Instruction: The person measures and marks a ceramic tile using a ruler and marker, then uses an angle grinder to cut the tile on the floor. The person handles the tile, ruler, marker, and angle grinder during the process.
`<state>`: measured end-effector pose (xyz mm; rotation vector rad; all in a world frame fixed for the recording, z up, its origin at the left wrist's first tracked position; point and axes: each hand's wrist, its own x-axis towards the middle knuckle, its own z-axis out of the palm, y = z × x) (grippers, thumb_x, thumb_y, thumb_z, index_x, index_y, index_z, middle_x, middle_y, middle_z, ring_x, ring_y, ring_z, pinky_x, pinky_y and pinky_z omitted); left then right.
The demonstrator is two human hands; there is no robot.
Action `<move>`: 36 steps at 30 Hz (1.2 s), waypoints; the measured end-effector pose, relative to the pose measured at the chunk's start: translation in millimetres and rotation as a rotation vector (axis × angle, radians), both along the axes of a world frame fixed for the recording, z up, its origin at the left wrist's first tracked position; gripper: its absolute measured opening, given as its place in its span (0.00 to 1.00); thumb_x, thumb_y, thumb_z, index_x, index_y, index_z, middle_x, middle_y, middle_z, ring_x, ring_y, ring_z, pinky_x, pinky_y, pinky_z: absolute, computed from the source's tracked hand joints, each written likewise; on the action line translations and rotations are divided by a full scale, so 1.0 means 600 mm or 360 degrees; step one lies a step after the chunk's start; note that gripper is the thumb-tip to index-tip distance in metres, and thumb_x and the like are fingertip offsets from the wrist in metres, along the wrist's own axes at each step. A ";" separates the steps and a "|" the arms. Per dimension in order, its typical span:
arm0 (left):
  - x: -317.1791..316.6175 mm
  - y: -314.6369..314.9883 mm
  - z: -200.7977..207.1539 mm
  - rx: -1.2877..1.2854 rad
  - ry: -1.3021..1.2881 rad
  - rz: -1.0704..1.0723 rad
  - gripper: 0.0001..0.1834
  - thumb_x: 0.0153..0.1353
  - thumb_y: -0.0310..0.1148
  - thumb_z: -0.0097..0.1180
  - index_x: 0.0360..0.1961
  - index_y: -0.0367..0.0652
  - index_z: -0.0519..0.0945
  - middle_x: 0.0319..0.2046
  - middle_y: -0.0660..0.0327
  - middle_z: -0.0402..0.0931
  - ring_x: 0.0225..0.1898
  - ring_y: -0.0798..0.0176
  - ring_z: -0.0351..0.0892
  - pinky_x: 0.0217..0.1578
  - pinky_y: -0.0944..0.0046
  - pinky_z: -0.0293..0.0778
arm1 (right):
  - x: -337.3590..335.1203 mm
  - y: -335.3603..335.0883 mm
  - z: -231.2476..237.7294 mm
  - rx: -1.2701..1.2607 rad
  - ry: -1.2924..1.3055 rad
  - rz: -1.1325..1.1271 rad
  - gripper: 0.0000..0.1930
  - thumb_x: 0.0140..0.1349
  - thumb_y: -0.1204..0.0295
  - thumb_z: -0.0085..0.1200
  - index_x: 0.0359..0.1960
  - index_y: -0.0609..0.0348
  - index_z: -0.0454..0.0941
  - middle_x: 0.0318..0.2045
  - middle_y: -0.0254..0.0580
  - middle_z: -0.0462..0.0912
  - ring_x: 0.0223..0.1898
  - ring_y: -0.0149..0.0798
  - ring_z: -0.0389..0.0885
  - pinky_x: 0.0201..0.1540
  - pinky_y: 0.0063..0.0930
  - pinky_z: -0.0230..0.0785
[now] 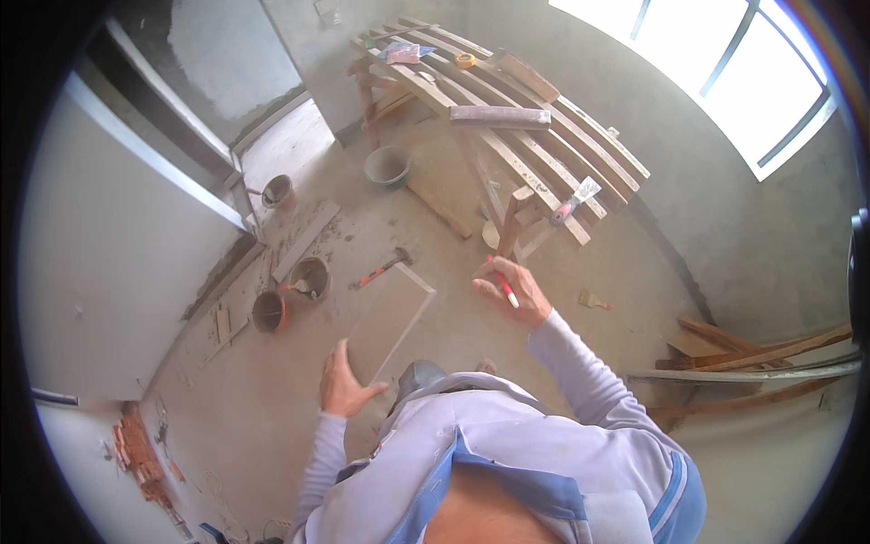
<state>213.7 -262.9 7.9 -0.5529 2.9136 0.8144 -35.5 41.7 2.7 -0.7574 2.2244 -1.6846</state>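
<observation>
A flat, greyish rectangular tile [391, 313] with a pale edge slants away from me. My left hand [344, 384] grips its near end, fingers along the left side and thumb out to the right. To the right of the tile, my right hand [518, 295] is closed round a red marker [507, 288] with a white end, held apart from the tile. A hammer [381, 269] with a red and black handle lies on the floor just beyond the tile's far end.
Ahead stands a slatted wooden bench [521, 163] bearing a scraper [576, 200] and a yellow tape roll [465, 61]. Buckets [269, 311] and a basin [388, 168] stand on the floor ahead and left. A brush [594, 300] lies at right, near stacked timber [761, 352].
</observation>
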 end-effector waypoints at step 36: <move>-1.402 -0.112 -0.057 -0.0470 0.0263 -0.1942 0.64 0.21 0.44 0.85 0.65 0.41 0.64 0.57 0.52 0.71 0.61 0.47 0.67 0.66 0.51 0.63 | -0.649 -0.034 -0.101 0.1589 -0.0249 -0.2204 0.39 0.47 0.37 0.68 0.45 0.57 0.70 0.42 0.60 0.82 0.44 0.64 0.83 0.44 0.55 0.75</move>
